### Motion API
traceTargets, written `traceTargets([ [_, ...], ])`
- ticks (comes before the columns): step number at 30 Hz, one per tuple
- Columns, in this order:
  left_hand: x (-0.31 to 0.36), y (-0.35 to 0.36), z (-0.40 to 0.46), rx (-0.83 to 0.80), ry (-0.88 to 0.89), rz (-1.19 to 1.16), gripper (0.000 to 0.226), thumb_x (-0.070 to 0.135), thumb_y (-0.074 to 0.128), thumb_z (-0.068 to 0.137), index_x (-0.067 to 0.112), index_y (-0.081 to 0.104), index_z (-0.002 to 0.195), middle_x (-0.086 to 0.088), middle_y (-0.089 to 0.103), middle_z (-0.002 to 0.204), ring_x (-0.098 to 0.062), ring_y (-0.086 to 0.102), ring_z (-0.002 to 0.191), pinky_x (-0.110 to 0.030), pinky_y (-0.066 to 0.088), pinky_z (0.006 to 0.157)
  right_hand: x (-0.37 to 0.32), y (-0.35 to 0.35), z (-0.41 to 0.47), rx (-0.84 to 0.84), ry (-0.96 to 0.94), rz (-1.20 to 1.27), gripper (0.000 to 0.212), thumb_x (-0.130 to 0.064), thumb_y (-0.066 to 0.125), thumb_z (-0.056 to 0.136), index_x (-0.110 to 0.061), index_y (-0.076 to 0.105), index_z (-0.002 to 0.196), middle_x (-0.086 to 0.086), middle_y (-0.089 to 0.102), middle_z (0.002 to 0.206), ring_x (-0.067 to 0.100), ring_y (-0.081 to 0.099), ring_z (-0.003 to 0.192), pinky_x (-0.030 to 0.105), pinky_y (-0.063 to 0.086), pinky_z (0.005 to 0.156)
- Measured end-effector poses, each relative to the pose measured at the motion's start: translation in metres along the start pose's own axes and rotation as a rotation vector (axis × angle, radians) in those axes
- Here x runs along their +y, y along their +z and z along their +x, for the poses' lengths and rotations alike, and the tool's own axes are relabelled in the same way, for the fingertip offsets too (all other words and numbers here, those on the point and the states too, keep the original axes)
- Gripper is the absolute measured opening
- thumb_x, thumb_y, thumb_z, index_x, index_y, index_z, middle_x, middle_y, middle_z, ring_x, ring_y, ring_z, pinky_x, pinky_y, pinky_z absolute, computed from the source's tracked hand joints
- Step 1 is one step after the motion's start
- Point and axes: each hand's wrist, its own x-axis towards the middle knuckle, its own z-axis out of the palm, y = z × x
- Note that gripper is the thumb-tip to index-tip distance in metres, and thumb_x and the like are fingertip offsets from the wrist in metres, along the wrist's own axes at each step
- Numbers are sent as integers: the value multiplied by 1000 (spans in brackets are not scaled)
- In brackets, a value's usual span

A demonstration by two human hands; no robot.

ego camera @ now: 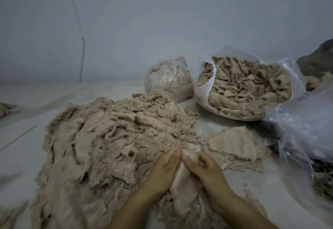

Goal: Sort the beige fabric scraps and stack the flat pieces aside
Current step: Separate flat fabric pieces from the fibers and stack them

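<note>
At bottom centre, the left hand (163, 170) and right hand (205, 172) pinch one beige scrap (182, 183) between curled fingers and thumbs, apparently spreading it to judge flatness. Left of centre sprawls the unsorted pile (108, 138). Right of centre, the flat stack (232, 147) lies apart, within reach. Beyond, upper right, the open bag (245, 88) holds more scraps.
</note>
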Motion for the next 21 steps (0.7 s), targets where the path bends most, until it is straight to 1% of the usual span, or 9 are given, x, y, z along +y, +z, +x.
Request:
traceTargets([
  [3,-1,1,-1,53,1,36,45,32,35,101,3,68,95,-16,72,90,-29,69,88,-41,53,80,-1,-1,2,2,-58,-15,58,-38,75,69,13,50,84,18,52,76,27,49,73,41,39,69],
  [6,-2,3,3,248,-19,18,46,29,41,100,-11,56,82,-19,60,72,-29,55,67,-43,48,66,2,-1,4,-8,-73,-48,32,-29,64,86,-3,49,76,13,46,71,24,42,69,37,36,66],
  [8,-3,4,3,292,5,15,42,24,45,99,-4,49,69,-9,46,62,-20,44,61,-35,40,59,7,0,5,-12,-78,-120,29,-28,61,90,-10,45,74,9,42,68,21,39,67,33,36,61],
  [11,0,3,2,207,26,72,37,20,48,97,18,49,60,8,45,56,-8,42,56,-25,38,55,8,2,6,-22,-132,-311,33,-32,69,85,-20,45,67,-3,41,60,9,39,59,26,34,56],
  [12,-1,3,2,209,32,97,37,19,47,98,19,50,61,8,46,57,-8,43,56,-24,38,56,7,3,6,-33,-152,-336,34,-31,69,86,-25,45,62,-8,40,57,6,37,56,23,33,55],
  [14,-3,3,4,293,43,98,34,18,45,99,8,51,67,-3,47,62,-14,43,60,-31,38,59,4,6,8,-26,-194,-339,38,-25,62,91,-26,47,57,-13,41,52,2,37,53,20,33,55],
  [16,-4,7,5,378,31,37,35,18,42,100,-1,50,72,-9,50,65,-17,45,61,-34,40,60,4,11,8,24,-208,-279,34,-22,58,94,-21,49,61,-11,46,56,5,42,58,24,37,60],
  [19,-4,4,8,531,-7,-49,31,17,37,102,7,54,78,6,55,51,-7,49,47,-20,42,46,4,16,7,91,-187,-120,29,-24,56,95,-9,54,69,5,54,67,18,48,66,32,40,66],
  [21,-4,-4,6,548,-32,-170,28,20,33,103,6,53,88,1,61,52,-8,53,42,-18,42,41,5,11,7,193,-211,-106,32,-26,56,95,-4,51,72,8,50,67,19,45,65,34,39,65],
])
